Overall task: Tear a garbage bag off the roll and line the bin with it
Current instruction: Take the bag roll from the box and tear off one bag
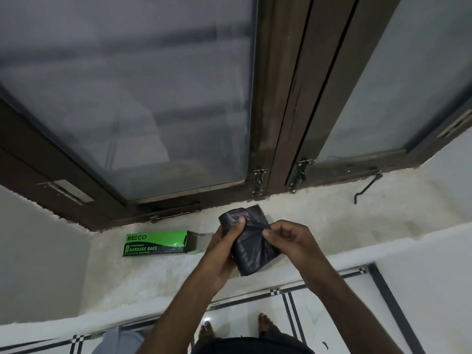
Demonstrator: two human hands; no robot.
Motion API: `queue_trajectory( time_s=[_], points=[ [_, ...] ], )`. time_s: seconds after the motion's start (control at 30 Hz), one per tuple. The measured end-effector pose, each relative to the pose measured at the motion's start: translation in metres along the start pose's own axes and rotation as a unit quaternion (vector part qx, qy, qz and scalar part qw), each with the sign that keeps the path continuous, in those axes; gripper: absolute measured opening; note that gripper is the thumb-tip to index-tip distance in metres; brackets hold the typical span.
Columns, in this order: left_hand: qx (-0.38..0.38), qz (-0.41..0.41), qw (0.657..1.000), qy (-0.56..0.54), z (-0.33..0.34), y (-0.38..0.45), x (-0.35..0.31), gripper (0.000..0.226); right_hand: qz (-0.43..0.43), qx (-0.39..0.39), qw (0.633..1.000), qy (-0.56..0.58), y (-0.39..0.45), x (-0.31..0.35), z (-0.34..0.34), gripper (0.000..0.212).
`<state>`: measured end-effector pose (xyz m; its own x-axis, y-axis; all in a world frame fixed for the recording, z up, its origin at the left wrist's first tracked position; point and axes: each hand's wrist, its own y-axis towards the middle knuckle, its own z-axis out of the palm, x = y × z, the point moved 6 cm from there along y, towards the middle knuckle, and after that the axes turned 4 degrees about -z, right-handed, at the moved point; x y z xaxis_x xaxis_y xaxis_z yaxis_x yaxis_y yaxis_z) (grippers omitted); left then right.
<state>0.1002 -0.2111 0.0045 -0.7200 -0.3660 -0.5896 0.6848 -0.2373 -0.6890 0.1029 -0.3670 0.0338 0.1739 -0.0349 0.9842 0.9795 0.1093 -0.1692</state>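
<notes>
Pale stone window sill (319,221) below brown-framed frosted windows (153,98). Above the sill, left hand (224,249) and right hand (293,241) both grip the black garbage-bag roll (251,241). Left of the roll lies the green garbage-bag box (158,243); the sill right of the roll lies bare.

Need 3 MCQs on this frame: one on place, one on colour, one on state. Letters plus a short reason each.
1. Where does the green cardboard garbage-bag box lie?
A. on the pale stone window sill
B. on the tiled floor
C. in a hand

2. What colour is the crumpled plastic garbage-bag roll?
A. white
B. black
C. blue

3. How is the roll held?
A. lying free on the sill
B. by the left hand only
C. between both hands

Answers:
1 A, the box rests flat on the sill, to the left of the hands.
2 B, the plastic reads as dark grey-black.
3 C, the left hand grips it from below and the right hand pinches its edge.
</notes>
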Motion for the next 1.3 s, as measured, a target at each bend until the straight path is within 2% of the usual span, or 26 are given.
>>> queue_trajectory(
  time_s=[0.13,0.23,0.33,0.47,0.57,0.67,0.73,0.83,0.9,0.97,1.1,1.13,1.2,1.3],
  points=[
    [0.041,-0.033,0.997,-0.059,0.008,-0.006,0.003,0.044,0.036,-0.02,0.997,0.068,0.004,0.003,-0.008,0.023],
    [0.059,-0.028,0.988,-0.141,0.004,-0.009,0.003,0.043,0.052,-0.054,0.991,0.109,0.009,0.004,-0.023,0.032],
    [0.066,-0.028,0.981,-0.183,-0.002,-0.007,0.005,0.046,0.05,-0.088,0.985,0.136,0.011,0.005,-0.041,0.029],
    [0.042,-0.009,0.984,-0.17,-0.009,-0.004,0.004,0.047,0.046,-0.095,0.988,0.11,0.011,0.009,-0.058,0.033],
    [0.053,0.002,0.984,-0.17,-0.006,-0.004,0.002,0.058,0.046,-0.091,0.99,0.099,0.012,0.01,-0.065,0.031],
    [0.057,0.006,0.983,-0.172,-0.006,-0.005,-0.001,0.057,0.045,-0.077,0.991,0.103,0.014,0.011,-0.074,0.029],
    [0.064,0.019,0.983,-0.173,-0.01,-0.003,-0.003,0.078,0.043,-0.072,0.99,0.116,0.015,0.015,-0.082,0.022],
    [0.081,0.024,0.985,-0.148,-0.013,-0.006,-0.006,0.1,0.044,-0.094,0.988,0.112,0.017,0.017,-0.101,0.029],
    [0.083,0.01,0.988,-0.133,-0.012,-0.009,-0.005,0.097,0.042,-0.108,0.989,0.094,0.019,0.015,-0.111,0.026],
    [0.068,-0.002,0.988,-0.136,-0.013,-0.013,-0.004,0.083,0.042,-0.132,0.988,0.072,0.024,0.01,-0.123,0.028],
    [0.015,0.007,0.989,-0.144,-0.025,-0.018,-0.01,0.051,0.037,-0.176,0.978,0.104,0.025,0.009,-0.14,0.033],
    [0.002,0.006,0.991,-0.132,-0.028,-0.018,-0.01,0.05,0.04,-0.184,0.977,0.099,0.025,0.009,-0.144,0.03],
    [-0.013,-0.004,0.996,-0.093,-0.03,-0.019,-0.007,0.061,0.058,-0.185,0.979,0.055,0.023,0.006,-0.146,0.021],
    [-0.033,0.002,0.999,-0.023,-0.023,-0.019,-0.007,0.073,0.052,-0.154,0.985,-0.051,0.025,0.003,-0.131,0.014]
  ],
)
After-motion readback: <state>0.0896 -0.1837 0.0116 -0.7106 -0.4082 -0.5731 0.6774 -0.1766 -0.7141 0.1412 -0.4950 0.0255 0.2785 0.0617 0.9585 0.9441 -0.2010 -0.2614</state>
